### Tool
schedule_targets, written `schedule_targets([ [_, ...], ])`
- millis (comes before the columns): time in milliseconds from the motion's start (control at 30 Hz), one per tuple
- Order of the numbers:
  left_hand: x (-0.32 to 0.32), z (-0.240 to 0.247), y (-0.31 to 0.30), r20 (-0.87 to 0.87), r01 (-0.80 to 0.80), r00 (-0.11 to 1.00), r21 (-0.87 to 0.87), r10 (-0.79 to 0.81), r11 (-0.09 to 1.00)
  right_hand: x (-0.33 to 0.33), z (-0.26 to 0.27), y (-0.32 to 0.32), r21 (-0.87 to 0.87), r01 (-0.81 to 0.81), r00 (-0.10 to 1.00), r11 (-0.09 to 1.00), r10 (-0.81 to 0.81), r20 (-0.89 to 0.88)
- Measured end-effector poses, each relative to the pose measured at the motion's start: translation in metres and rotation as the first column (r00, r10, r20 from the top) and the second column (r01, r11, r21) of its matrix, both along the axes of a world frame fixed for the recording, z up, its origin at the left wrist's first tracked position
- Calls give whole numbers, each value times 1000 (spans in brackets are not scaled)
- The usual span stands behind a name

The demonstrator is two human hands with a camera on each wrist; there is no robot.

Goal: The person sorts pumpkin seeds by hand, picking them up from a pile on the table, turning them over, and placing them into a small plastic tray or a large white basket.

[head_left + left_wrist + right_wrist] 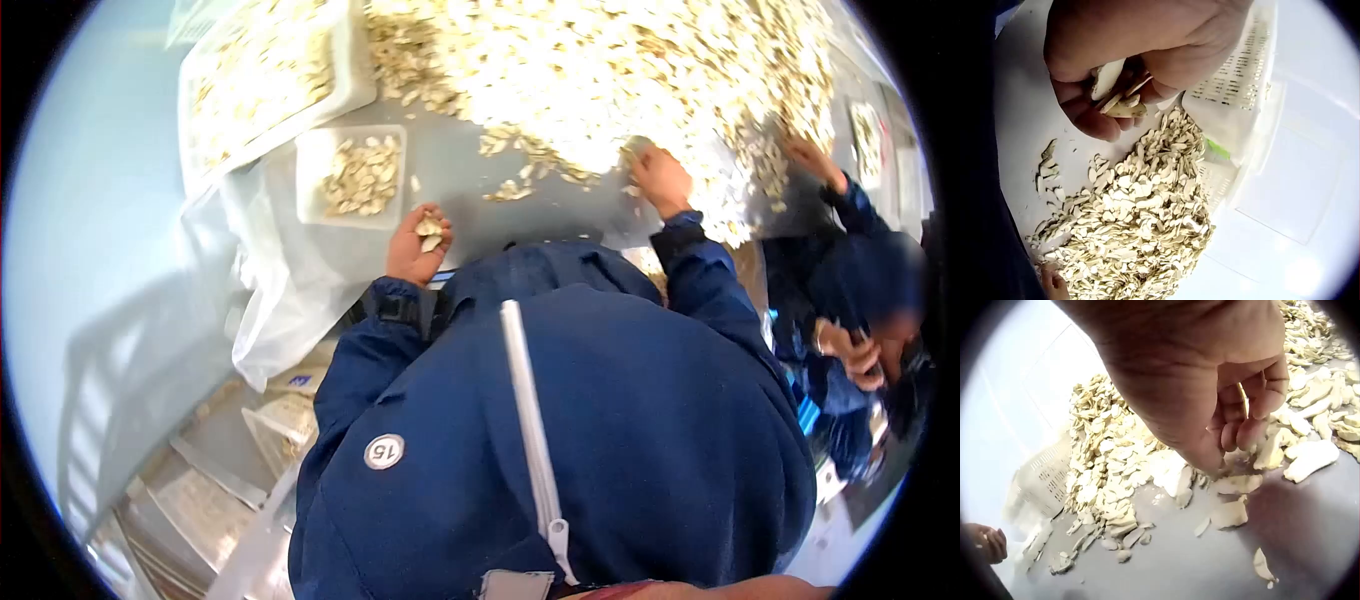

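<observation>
A large heap of pale, flat dried slices (pixel 600 75) covers the far part of the grey table. My left hand (pixel 418 247) is palm up near the table's front edge, its fingers curled around several slices (pixel 1109 81). At the heap's near edge, my right hand (pixel 662 180) reaches down with thumb and fingertips close over loose slices (pixel 1240 484). Inside its bent fingers the thin edge of one slice (pixel 1243 400) shows. Beside the left hand stands a small white tray (pixel 312 205) with slices in it.
A larger white basket (pixel 355 95) of slices stands at the far left, with a clear plastic bag (pixel 275 300) hanging below. Another person's hand (pixel 815 162) touches the heap at the right. Low at the left are white bins (pixel 195 510).
</observation>
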State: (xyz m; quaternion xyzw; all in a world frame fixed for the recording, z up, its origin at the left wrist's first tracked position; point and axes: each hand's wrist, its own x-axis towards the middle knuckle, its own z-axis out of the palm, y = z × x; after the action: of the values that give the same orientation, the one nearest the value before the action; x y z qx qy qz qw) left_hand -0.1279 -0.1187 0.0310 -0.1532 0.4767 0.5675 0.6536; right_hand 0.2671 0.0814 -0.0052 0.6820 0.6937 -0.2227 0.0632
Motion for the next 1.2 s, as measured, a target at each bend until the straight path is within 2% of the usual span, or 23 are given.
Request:
schedule_targets([
  [100, -6, 3, -10, 56, -58, 997, -21, 59, 998, -11, 14, 4, -39, -44, 994, 998, 40, -100],
  [133, -7, 1, -14, 48, -74, 996, -18, 75, 997, -26, 15, 5, -28, -111, 975, 993, 103, -195],
  [200, -5, 0, -16, 50, -81, 995, -42, 84, 996, -57, 15, 5, -20, -217, 911, 976, 196, -363],
  [233, -3, -1, -16, 38, -77, 996, -53, 79, 996, -82, 15, 4, 16, -326, 828, 945, 294, -478],
  [267, -1, -2, -15, 29, -69, 997, -64, 71, 996, -119, 53, 2, -187, -392, 800, 901, 233, -553],
  [300, 0, -2, -15, 18, -59, 998, -77, 61, 995, -148, 77, -5, 27, -498, 649, 867, 394, -651],
  [333, 2, -1, -15, 16, -48, 999, -57, 49, 997, -172, 70, -12, 28, -555, 491, 831, 355, -796],
  [400, 2, 2, -14, 14, -18, 1000, -6, 18, 1000, -206, 74, -33, 31, -445, 282, 895, 173, -944],
  [500, -5, -1, -13, 32, 36, 999, 65, -38, 997, -190, 63, -28, 127, -502, 351, 855, 336, -874],
  [600, 4, 12, -5, 22, 49, 999, 45, -50, 998, -129, 30, -25, -60, -541, 678, 839, 393, -621],
  [733, 14, 12, 11, -3, 126, 992, 5, -126, 992, -15, -19, -35, 13, -305, 844, 952, 276, -460],
  [800, 20, 16, 24, 7, 169, 986, 16, -169, 986, 30, -7, -39, -94, -99, 895, 991, 48, -443],
  [833, 25, 17, 31, -2, 193, 981, 23, -193, 981, 43, -2, -36, -23, -87, 905, 996, 69, -419],
  [900, 34, 18, 46, -22, 238, 971, 37, -238, 970, 55, 20, -25, -174, 101, 901, 980, -164, -401],
  [933, 36, 15, 54, -22, 263, 965, 40, -262, 964, 58, 11, -23, 60, 95, 919, 994, -64, -389],
  [967, 39, 13, 60, -31, 288, 958, 44, -286, 957, 60, -4, -17, 291, 78, 935, 953, 32, -354],
  [1000, 44, 17, 68, -43, 309, 951, 48, -308, 950, 58, -7, -12, 508, 52, 947, 860, 118, -297],
  [1100, 57, 31, 78, -95, 345, 936, 45, -340, 938, 51, -11, -1, 425, 13, 985, 905, 61, -159],
  [1133, 58, 36, 80, -107, 348, 933, 40, -342, 937, 50, -13, 1, 385, 26, 981, 923, 50, -185],
  [1200, 58, 38, 83, -116, 349, 932, 38, -343, 936, 53, -6, -1, 224, 184, 923, 957, -89, -375],
])
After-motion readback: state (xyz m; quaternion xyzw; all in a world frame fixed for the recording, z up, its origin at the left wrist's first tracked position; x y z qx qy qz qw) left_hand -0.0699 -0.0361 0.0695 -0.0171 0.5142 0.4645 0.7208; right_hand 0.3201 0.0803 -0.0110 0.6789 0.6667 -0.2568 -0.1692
